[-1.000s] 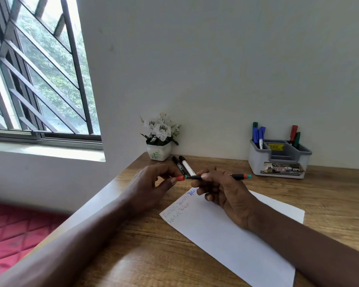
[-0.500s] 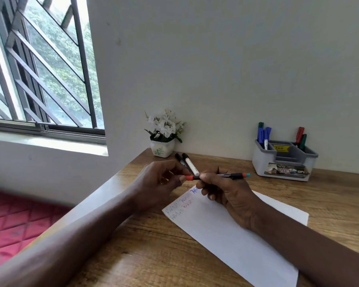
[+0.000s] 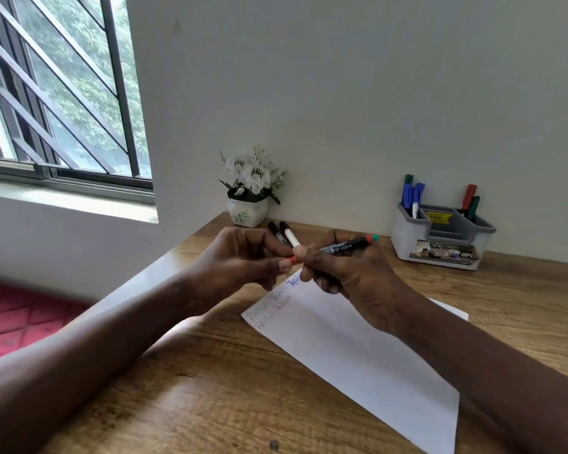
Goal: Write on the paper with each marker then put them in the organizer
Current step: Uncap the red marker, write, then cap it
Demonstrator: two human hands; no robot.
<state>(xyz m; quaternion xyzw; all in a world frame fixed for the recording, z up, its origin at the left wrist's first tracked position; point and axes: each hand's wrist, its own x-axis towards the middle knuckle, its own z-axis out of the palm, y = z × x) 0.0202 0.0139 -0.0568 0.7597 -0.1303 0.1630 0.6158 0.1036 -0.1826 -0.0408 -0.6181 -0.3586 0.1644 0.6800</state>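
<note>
My right hand [image 3: 345, 270] grips a black marker [image 3: 348, 246] with an orange and green end, held level above the white paper [image 3: 358, 348]. My left hand [image 3: 243, 260] pinches the marker's orange cap [image 3: 295, 259] at its left end. Faint lines of writing sit on the paper's top left corner. Two more markers [image 3: 284, 235], one black and one white, lie on the desk just behind my hands. The grey organizer [image 3: 440, 240] stands at the back right against the wall, with blue and green markers in its left slot and red and green ones in its right slot.
A small white pot of white flowers [image 3: 251, 191] stands at the desk's back left corner. The wooden desk [image 3: 210, 388] ends at its left edge near my left forearm, with a red floor below. A barred window is at the far left.
Both hands have stayed together on the marker and risen slightly in view. The marker's far end has tilted up a little. The view has shifted slightly.
</note>
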